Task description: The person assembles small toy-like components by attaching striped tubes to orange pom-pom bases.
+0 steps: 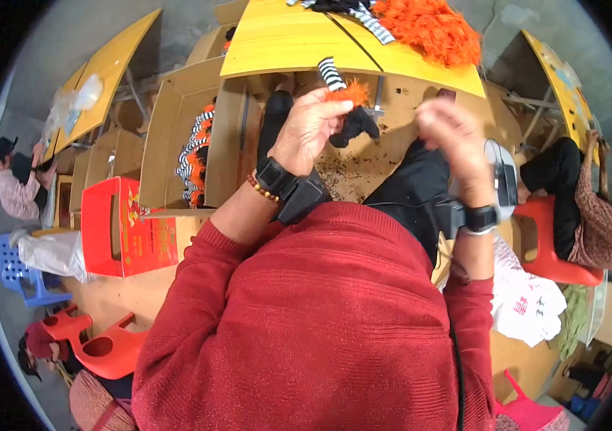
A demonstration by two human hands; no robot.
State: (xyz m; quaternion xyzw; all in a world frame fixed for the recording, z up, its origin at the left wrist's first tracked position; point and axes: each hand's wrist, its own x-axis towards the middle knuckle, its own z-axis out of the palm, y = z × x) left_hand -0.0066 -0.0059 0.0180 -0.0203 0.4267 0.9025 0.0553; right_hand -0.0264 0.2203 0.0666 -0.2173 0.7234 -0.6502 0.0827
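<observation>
The yellow counter [284, 39] is reaching across the top of the view, its near edge bending with the lens and ending just above the hands, so open room is lying only between that edge and the person's red ribbed sweater [320, 323]. Open cardboard boxes [176, 136] are crowding the left side, one showing striped, orange-trimmed pieces [194, 154] half hidden by its wall. A fluffy orange pile [431, 29] is sitting on the counter, cut off at the top.

The left hand [309, 129] is closing its grip on a small soft toy piece [349, 108]: a black-and-white striped tube, an orange fuzzy tuft and black fabric hanging below, held up just under the counter's edge. The right hand [453, 136] is blurring beside it, well apart from the piece; whether its grip is apart or together cannot be told.
</observation>
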